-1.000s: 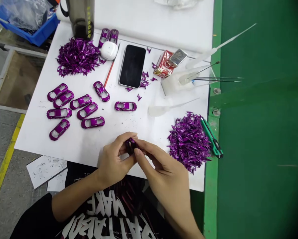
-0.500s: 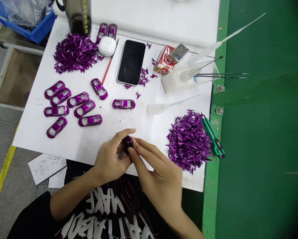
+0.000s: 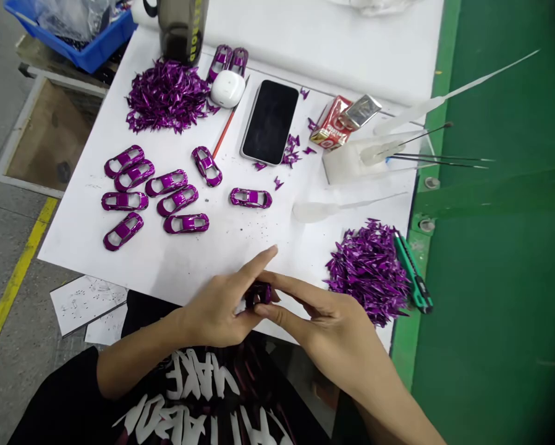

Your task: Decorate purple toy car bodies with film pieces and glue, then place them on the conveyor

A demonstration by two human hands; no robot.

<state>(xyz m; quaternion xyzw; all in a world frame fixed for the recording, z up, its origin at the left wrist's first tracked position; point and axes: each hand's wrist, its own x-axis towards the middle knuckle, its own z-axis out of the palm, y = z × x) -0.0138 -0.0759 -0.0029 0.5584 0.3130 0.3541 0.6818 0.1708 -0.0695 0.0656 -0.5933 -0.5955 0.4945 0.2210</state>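
Near the table's front edge, a purple toy car body (image 3: 261,294) is held between my two hands, mostly covered by the fingers. My left hand (image 3: 224,304) is closed around its left side, with the index finger stretched out past it. My right hand (image 3: 330,318) pinches the other end between thumb and fingers. Several finished-looking purple car bodies (image 3: 186,224) lie to the left, and a single car body (image 3: 250,198) lies just beyond the hands. Right of them is a heap of small pointed purple pieces (image 3: 370,272).
A second purple heap (image 3: 166,96) lies at the back left by a dark bottle (image 3: 180,31). A phone (image 3: 271,122), white earbud case (image 3: 228,89), red pack (image 3: 332,123), white dropper (image 3: 314,212), tweezers (image 3: 439,162) and green utility knife (image 3: 413,272) are also on the table.
The camera view has shifted, so the table contents appear farther right. Both hands still hold the car body, which has turned slightly, and my left index finger is straighter.
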